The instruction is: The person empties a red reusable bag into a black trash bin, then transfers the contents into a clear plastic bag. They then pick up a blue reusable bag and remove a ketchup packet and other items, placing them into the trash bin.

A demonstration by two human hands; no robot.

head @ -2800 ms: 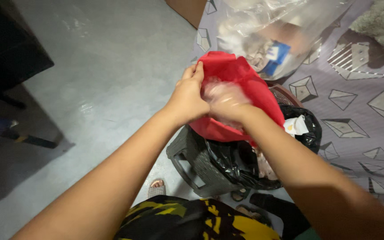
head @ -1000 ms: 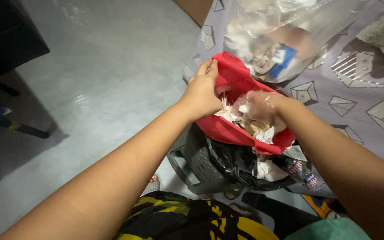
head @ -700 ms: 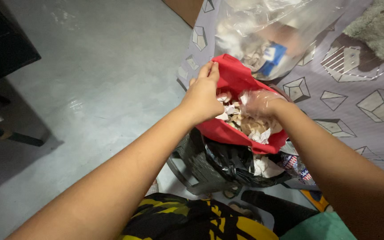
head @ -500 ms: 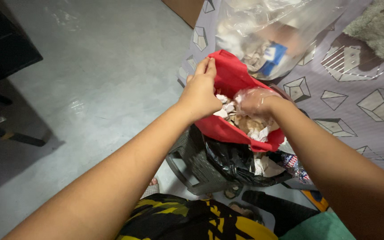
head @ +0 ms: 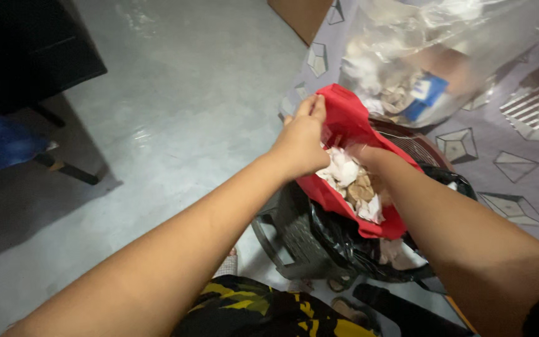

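Note:
My left hand (head: 304, 142) pinches the near rim of a red bag (head: 346, 116) and holds it up and open. The bag hangs over a black bin (head: 294, 244) lined with a black bag (head: 339, 236). Crumpled white and brown paper waste (head: 352, 179) fills the red bag. My right hand (head: 364, 153) reaches into the red bag from the right, above the paper. Its fingers are hidden behind the paper and the red fabric, so its grip does not show.
A large clear plastic bag (head: 419, 65) of rubbish lies behind the red bag on a grey cloth (head: 519, 171) printed with cubes. Dark furniture (head: 26, 50) and a blue thing (head: 1, 140) stand at the left on grey floor (head: 176, 106). Sandals (head: 350, 309) lie by the bin.
My right hand has gone deeper into the red bag, and its fingers are now hidden. My left hand keeps its hold on the rim. The view has shifted a little.

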